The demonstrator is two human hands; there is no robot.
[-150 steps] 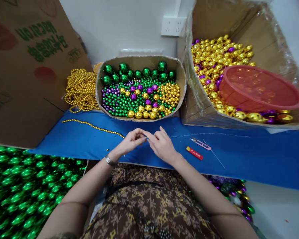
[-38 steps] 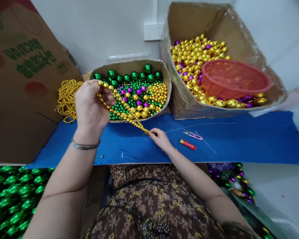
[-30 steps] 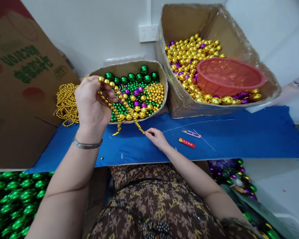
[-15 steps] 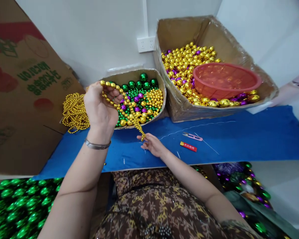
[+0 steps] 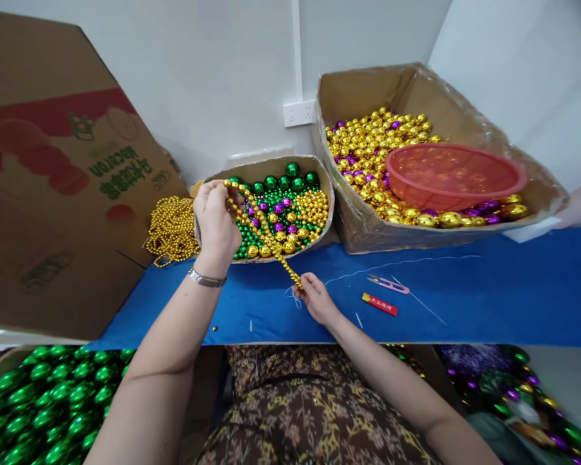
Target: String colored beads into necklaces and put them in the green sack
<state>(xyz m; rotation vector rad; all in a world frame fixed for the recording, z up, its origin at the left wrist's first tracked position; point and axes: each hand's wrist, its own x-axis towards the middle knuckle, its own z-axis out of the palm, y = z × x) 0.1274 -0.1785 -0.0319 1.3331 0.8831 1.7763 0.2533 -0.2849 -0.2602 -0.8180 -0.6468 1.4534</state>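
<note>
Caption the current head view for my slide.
The left hand holds a gold bead string high while the right hand grips its lower part above a blue cloth.

1. A gold bead strand (image 5: 273, 244), its beads small, round and shiny, is held raised in a long, narrow loop.
2. Its upper bend passes over the left grip (image 5: 217, 223).
3. Two lengths slope down from there, drawing together toward the right grip (image 5: 318, 300).
4. The lower part is pinched there, pale thread (image 5: 297, 301) trailing loose just beside it.
</note>
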